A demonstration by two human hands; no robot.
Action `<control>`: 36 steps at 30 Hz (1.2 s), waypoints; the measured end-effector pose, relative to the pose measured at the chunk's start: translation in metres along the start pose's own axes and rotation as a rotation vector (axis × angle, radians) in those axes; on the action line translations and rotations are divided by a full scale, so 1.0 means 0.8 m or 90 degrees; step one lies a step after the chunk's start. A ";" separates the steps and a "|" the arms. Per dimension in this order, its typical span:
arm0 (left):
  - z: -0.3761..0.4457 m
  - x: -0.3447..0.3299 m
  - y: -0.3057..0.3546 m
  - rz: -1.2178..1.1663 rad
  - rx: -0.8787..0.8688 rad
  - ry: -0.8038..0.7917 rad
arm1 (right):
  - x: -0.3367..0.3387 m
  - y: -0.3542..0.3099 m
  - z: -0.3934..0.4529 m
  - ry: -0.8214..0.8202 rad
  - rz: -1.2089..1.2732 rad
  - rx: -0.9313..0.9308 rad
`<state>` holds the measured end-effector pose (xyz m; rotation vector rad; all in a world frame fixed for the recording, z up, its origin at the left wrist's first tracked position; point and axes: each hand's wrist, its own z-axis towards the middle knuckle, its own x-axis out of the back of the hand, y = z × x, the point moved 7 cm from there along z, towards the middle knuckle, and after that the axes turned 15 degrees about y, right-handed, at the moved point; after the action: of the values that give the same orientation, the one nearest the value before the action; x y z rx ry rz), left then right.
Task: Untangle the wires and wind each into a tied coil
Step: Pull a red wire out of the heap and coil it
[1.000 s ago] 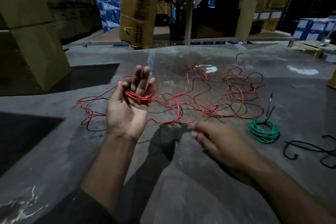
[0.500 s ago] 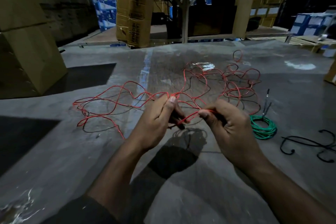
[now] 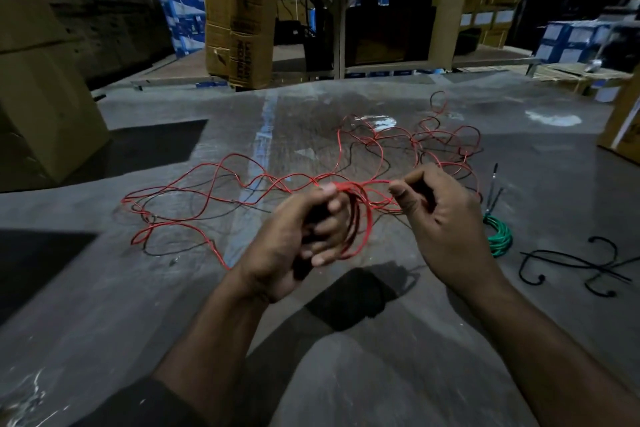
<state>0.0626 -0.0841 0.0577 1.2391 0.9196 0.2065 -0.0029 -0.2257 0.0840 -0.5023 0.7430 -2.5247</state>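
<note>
A long red wire [image 3: 221,163] sprawls in loose tangles across the grey floor, mixed with a thin dark wire [image 3: 207,217]. My left hand [image 3: 298,239] is closed around a few red loops that hang down beside its fingers. My right hand [image 3: 440,215] pinches a strand of the same red wire just to the right, the strand stretched between both hands. A green wire coil [image 3: 498,239] lies on the floor right of my right hand, partly hidden by it. A black wire [image 3: 585,263] lies loose at the far right.
A pair of thin dark probes or pliers [image 3: 493,191] lies above the green coil. Large cardboard boxes [image 3: 41,107] stand at the left, a tall carton [image 3: 239,10] and shelving at the back, and another box [image 3: 623,128] at the right edge.
My left hand turned over from palm-up with loops on its fingers to a closed grip. My right hand rose from the floor and took the red strand; both hands came together.
</note>
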 end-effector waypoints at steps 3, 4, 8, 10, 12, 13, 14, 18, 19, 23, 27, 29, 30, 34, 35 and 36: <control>0.002 0.014 0.007 -0.112 0.030 -0.006 | -0.011 0.007 -0.005 -0.057 -0.064 0.033; 0.001 0.014 0.008 -0.114 0.031 -0.014 | -0.013 0.010 -0.006 -0.064 -0.098 0.044; -0.002 0.010 0.015 -0.177 0.023 -0.055 | -0.003 0.024 0.001 -0.041 -0.185 0.042; -0.002 0.013 0.028 -0.249 0.011 -0.082 | -0.001 0.034 0.003 -0.072 -0.238 0.028; 0.000 0.019 0.037 -0.337 0.015 -0.100 | -0.008 0.046 -0.001 -0.125 -0.313 0.033; 0.001 0.025 0.038 -0.373 0.015 -0.085 | -0.015 0.050 -0.005 -0.158 -0.354 0.045; 0.003 0.031 0.039 -0.398 0.007 -0.053 | -0.022 0.054 -0.009 -0.190 -0.388 0.053; 0.001 0.059 0.049 -0.460 -0.095 0.141 | -0.027 0.068 -0.014 -0.246 -0.387 0.026; -0.002 0.063 0.056 -0.476 -0.131 0.165 | -0.026 0.068 -0.014 -0.251 -0.352 0.006; -0.004 0.078 0.072 -0.496 -0.193 0.182 | -0.018 0.036 -0.010 -0.141 -0.085 -0.066; -0.004 0.088 0.077 -0.463 -0.238 0.196 | -0.024 0.016 -0.019 -0.119 -0.078 0.014; -0.005 0.086 0.081 -0.410 -0.264 0.209 | -0.048 0.021 -0.040 -0.272 -0.147 0.053; -0.005 0.087 0.081 -0.376 -0.275 0.216 | -0.058 0.019 -0.053 -0.348 -0.153 0.067; -0.002 0.079 0.075 -0.012 -0.335 0.283 | -0.071 -0.012 -0.071 -0.443 -0.015 0.051; -0.003 0.074 0.071 0.106 -0.347 0.303 | -0.067 -0.020 -0.066 -0.413 0.021 0.062; -0.003 0.067 0.065 0.221 -0.352 0.311 | -0.062 -0.024 -0.060 -0.374 0.049 0.066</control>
<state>0.1122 -0.0318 0.0772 0.8264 0.9622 1.0060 0.0104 -0.1662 0.0469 -1.0877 0.3942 -2.1549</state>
